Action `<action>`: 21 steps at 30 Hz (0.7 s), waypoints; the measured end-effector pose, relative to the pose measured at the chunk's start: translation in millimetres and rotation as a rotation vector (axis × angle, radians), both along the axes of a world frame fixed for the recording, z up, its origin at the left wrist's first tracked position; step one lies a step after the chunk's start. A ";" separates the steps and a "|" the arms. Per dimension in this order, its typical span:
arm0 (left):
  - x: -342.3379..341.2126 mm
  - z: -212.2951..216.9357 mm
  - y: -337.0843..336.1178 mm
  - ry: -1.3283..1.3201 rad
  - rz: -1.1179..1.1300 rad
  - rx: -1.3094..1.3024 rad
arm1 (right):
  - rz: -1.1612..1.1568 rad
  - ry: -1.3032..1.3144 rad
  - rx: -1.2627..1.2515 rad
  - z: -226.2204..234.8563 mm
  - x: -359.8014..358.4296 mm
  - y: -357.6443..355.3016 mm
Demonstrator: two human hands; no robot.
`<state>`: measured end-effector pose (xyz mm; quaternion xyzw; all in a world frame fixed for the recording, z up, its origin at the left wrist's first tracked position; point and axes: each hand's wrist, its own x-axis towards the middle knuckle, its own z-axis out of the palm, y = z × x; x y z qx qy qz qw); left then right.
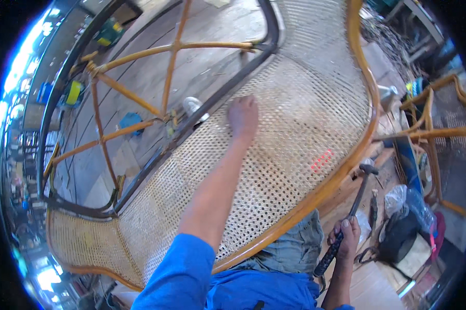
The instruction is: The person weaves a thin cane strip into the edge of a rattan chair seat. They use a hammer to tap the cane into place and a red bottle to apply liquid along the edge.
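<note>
Left hand rests on the cane (its grip I cannot tell); right hand wraps the hammer. Seemingly a checking step; striking would call for lifting it over.

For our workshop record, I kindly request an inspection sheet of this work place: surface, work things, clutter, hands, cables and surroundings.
Surface: woven cane panel edged with an orange-brown rattan rim; red marks on its right side.
Work things: hammer, dark grip; beyond the panel, a dark curved frame with rattan crosspieces.
Clutter: clear plastic bag and dark bag-like item at the right.
Hands: left hand on the panel, fingers curled, anything beneath hidden; right hand closed on the hammer's grip.
Cables: nothing seen for certain.
Surroundings: white shoe beyond the panel; rattan furniture frame at far right.
</note>
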<state>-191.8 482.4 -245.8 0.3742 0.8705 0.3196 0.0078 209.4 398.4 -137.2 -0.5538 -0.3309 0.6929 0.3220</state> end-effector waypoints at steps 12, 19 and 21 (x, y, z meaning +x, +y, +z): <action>199.4 114.1 -183.1 0.022 -0.692 -0.260 | 0.401 -0.735 0.102 3.9 72.1 -36.2; 197.0 114.8 -247.1 0.022 -0.624 -0.387 | 0.689 -0.976 0.217 -25.0 117.7 -138.2; 194.6 114.8 -268.0 0.077 -0.617 -0.451 | 0.658 -0.957 0.235 -31.1 129.2 -150.2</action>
